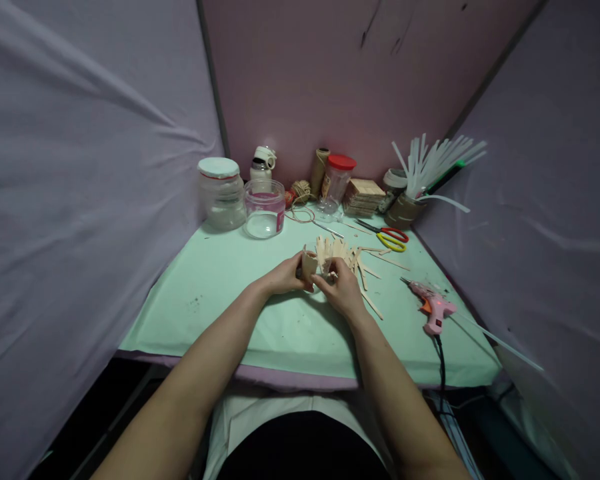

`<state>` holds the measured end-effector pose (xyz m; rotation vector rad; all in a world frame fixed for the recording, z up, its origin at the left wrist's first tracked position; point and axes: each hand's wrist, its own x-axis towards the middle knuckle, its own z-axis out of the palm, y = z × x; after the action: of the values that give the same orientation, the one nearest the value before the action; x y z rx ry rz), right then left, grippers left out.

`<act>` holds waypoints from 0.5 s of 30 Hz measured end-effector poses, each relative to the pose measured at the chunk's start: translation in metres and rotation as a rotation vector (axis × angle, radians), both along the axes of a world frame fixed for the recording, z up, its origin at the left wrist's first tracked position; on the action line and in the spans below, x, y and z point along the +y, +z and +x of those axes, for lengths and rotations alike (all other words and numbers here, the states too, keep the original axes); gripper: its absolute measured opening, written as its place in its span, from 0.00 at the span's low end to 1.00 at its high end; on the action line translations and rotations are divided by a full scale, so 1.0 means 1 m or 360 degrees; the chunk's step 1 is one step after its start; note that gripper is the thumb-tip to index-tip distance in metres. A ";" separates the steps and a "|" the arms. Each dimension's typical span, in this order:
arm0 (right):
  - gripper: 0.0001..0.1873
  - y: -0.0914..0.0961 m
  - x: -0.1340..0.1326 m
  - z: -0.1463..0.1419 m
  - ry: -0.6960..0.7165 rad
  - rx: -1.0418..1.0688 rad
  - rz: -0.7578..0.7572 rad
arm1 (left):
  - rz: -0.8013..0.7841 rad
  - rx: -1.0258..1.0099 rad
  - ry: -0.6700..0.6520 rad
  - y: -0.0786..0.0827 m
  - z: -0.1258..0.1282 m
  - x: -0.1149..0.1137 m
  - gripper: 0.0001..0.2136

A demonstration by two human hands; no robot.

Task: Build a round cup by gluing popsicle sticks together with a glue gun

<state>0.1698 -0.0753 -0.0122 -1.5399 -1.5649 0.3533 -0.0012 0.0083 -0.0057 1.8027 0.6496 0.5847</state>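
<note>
Both my hands meet over the middle of the green table mat [220, 293]. My left hand [284, 275] is closed around a small tan cylinder [309, 264], held upright. My right hand [341, 287] pinches the cylinder's right side with fingers closed; a wooden stick may be in its fingertips, but I cannot make that out. Just behind the hands lies a loose heap of wooden craft sticks [345, 253], some spread out to the right.
A pink glue gun [433, 308] lies at the right with its cord over the front edge. Red-and-yellow scissors [390, 237], a stack of sticks [363, 195], a cup of glue rods [415, 193], jars [265, 208] and twine [301, 191] line the back. Fabric walls enclose the table.
</note>
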 end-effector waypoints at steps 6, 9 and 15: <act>0.21 0.000 0.001 -0.001 0.0044 -0.0007 -0.0055 | 0.0235 0.0108 0.0143 -0.004 -0.002 0.002 0.39; 0.23 -0.003 0.002 -0.001 0.0037 -0.0013 -0.0146 | 0.0294 0.0220 0.0167 -0.007 -0.002 0.002 0.38; 0.23 -0.007 0.003 0.002 0.0005 -0.0059 -0.0215 | 0.0532 0.0376 0.0192 -0.010 0.000 0.001 0.29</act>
<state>0.1713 -0.0723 -0.0191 -1.6557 -1.6003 0.4422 -0.0010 0.0095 -0.0157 2.1785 0.8649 0.5921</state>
